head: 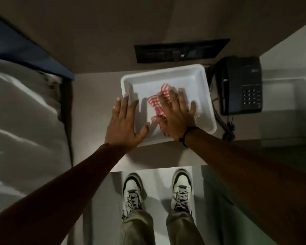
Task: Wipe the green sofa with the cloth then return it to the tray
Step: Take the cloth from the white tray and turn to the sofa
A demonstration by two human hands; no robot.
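I count one shallow white plastic tray [166,75] and one red-and-white striped cloth [157,101], which lies inside the tray. My right hand [177,114], fingers spread flat, presses on the cloth without gripping it. My left hand [124,121], also spread open, rests over the tray's near-left rim. One black desk telephone [240,85] sits just right of the tray, and one dark switch panel [180,50] is on the wall behind it. The tray stands on a pale ledge [95,96]; two white sneakers [132,190] stand on light floor below, and white bedding [25,121] lies left.
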